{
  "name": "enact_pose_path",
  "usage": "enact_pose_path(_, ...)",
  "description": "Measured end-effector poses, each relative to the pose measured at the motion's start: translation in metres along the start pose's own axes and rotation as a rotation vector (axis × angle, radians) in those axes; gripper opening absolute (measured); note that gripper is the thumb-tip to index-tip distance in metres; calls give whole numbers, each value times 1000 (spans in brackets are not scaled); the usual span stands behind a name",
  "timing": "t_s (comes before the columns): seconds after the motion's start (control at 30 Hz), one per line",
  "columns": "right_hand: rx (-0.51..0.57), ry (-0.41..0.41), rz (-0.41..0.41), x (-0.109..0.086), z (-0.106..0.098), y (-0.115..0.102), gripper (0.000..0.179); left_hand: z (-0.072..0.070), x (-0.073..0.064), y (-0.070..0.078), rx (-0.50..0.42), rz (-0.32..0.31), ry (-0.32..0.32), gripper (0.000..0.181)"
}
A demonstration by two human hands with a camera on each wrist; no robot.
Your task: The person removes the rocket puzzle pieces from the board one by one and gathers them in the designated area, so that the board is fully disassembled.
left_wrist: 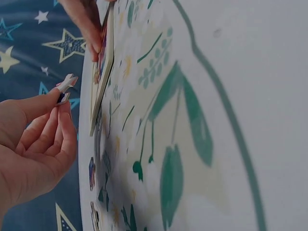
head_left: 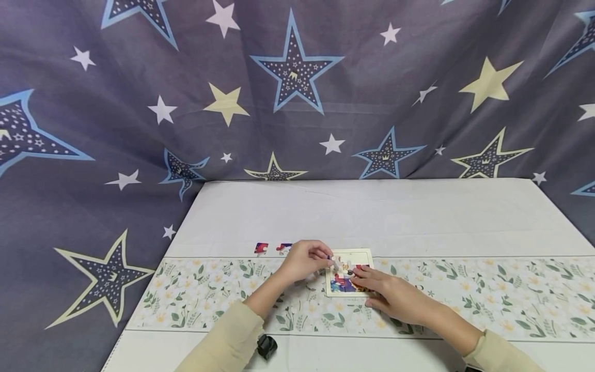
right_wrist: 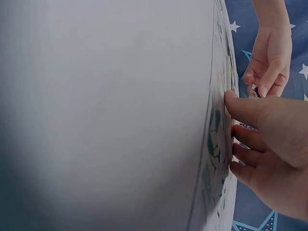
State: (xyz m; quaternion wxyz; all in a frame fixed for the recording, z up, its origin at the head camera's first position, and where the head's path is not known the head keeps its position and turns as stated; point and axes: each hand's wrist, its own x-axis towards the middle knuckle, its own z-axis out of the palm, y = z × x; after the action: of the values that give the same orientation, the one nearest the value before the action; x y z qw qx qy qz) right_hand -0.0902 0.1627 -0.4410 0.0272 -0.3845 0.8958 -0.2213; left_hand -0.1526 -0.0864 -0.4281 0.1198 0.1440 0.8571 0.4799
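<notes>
Puzzle board lies partly covered by loosely extended right hand; left hand pinches a half-hidden piece.

Backdrop cloth, dark, star-printed; table, white-topped; floral band, green-leaved, dark-edged, running across the table.

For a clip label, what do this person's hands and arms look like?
The left hand and right hand are bare, without visible gloves or rings. The left sleeve and right sleeve are plain pale yellow and stop short of the hands. A small black item shows beside the left sleeve.
</notes>
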Motion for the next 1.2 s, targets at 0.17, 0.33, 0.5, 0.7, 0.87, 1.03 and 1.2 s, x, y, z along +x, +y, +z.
enact_pose_path(0.17,-16,1,-11,0,-1,-1,52,-7,-1,-4,-42,-24,7,10)
enact_pose_path(0.33,-23,-14,-2,1,-2,0,53,-16,-3,-8,-117,-50,5,12)
enact_pose_path(0.5,-21,-32,11,2,-3,0,53,-25,-7,-15,-194,-104,15,15)
enact_pose_path(0.7,-31,-17,-9,2,-3,0,53,-36,-15,-24,-197,-127,35,18)
enact_pose_path(0.87,-23,-19,-6,2,-4,-1,53,-45,-24,-33,-225,-161,55,22)
enact_pose_path(1.03,-17,-30,8,2,-3,-1,53,-54,-33,-41,-289,-192,74,25)
enact_pose_path(1.2,-13,-45,32,3,-3,-1,53,-65,-40,-47,-313,-234,117,23)
